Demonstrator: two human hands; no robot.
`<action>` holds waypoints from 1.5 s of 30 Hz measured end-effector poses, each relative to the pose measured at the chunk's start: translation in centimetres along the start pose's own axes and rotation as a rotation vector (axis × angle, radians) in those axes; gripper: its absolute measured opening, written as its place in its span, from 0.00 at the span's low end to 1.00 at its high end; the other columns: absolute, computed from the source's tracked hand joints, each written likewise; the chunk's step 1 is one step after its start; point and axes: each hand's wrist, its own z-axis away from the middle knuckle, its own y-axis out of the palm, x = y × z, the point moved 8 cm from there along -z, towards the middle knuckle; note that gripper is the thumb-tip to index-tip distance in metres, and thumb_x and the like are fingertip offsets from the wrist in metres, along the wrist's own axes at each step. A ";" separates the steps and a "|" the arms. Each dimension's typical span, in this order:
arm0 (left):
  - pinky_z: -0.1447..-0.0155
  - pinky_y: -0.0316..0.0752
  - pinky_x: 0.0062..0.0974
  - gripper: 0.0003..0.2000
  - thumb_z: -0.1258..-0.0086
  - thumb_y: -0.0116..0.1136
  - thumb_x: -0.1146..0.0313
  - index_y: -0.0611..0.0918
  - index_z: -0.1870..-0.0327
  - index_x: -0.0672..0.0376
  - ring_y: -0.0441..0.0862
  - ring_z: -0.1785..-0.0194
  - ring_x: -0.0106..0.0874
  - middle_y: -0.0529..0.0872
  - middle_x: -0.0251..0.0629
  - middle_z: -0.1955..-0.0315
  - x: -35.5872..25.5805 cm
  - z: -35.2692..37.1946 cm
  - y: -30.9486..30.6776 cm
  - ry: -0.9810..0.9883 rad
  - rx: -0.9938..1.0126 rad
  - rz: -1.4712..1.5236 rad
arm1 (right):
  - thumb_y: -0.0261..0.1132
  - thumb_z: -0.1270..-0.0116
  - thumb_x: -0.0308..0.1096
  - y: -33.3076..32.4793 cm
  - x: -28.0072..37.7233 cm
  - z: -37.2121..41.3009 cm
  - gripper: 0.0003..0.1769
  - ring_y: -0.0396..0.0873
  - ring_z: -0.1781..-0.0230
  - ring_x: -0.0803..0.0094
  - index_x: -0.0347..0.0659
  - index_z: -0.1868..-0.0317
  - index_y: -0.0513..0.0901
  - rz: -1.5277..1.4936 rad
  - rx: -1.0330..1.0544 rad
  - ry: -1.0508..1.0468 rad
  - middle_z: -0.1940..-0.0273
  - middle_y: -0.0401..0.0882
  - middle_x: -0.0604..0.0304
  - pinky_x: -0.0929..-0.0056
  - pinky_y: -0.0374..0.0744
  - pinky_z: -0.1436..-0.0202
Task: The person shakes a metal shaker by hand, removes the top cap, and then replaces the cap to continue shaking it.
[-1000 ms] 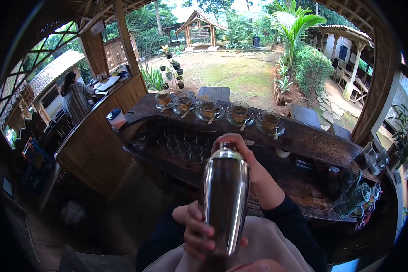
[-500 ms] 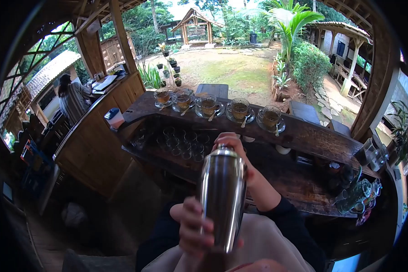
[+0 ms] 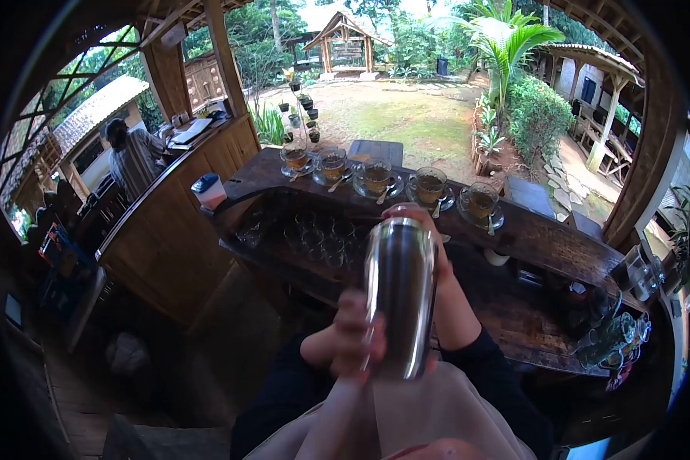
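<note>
steel shaker (image 3: 400, 295) clamped upright between left hand (image 3: 345, 341) and right hand (image 3: 429, 230).

head cam, fisheye | faces forward-down | shaker (image 3: 400, 295) close | bar counter (image 3: 548, 245) beyond

An open-air garden café bar: a wooden counter (image 3: 560, 245) carries filled tea glasses (image 3: 429, 186), with empty glasses (image 3: 322, 238) racked behind and pavilions (image 3: 346, 42) beyond.

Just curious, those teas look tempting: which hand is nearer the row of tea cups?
Right. The right hand caps the top of the shaker, just short of the tea cups; the left hand grips the shaker's lower end, farther back.
</note>
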 end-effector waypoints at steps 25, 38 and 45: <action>0.47 0.69 0.32 0.42 0.55 0.75 0.54 0.63 0.40 0.52 0.72 0.46 0.34 0.70 0.41 0.49 -2.0 8.7 2.8 -0.017 -0.098 0.305 | 0.34 0.42 0.78 -1.7 6.6 -0.5 0.52 0.74 0.52 0.60 0.31 0.51 0.75 0.280 -0.017 -0.033 0.54 0.76 0.48 0.64 0.71 0.48; 0.40 0.65 0.38 0.46 0.56 0.75 0.50 0.55 0.38 0.47 0.67 0.42 0.35 0.69 0.35 0.47 -2.5 -0.1 5.5 -0.247 0.090 -0.226 | 0.41 0.38 0.71 -5.7 5.3 2.2 0.46 0.74 0.53 0.58 0.30 0.50 0.75 0.204 -0.047 0.115 0.55 0.75 0.47 0.64 0.70 0.47; 0.45 0.72 0.38 0.47 0.54 0.73 0.51 0.59 0.34 0.56 0.71 0.44 0.38 0.72 0.50 0.49 -5.6 -3.8 7.6 -0.071 0.082 -0.252 | 0.42 0.45 0.78 -5.4 7.3 2.6 0.52 0.74 0.54 0.61 0.31 0.49 0.74 0.179 -0.050 0.016 0.55 0.76 0.50 0.65 0.71 0.48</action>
